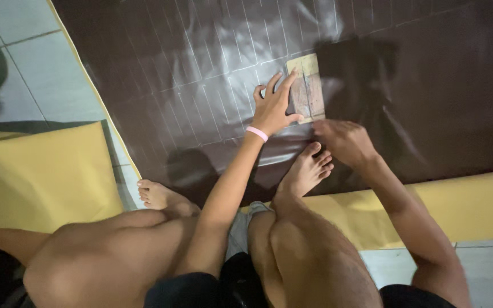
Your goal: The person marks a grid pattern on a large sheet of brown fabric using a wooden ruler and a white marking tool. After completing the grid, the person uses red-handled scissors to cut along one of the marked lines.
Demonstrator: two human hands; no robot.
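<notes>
Bent knees [292, 245], left hand [273, 106] pressing wooden template [307, 91]

We see a pale tiled floor [41, 63]. On it lie a glossy dark-brown lined sheet [201, 68] and yellow sheets [41, 171].

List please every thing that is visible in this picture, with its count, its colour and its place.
Dark sheet: one, glossy dark brown with thin pale ruled lines, spread on the floor across the top.
Flat block: one, pale tan, rectangular, lying on the dark sheet under the left hand.
Yellow sheets: two seen, one at left, one along the lower right.
Floor tiles: pale, top left and bottom right.
Wristband: one, pink, on the left wrist.
Feet: two, bare, at the dark sheet's lower edge.
Left hand: fingers spread, pressing on the block.
Right hand: closed, at the block's lower corner; what it holds cannot be told.
</notes>
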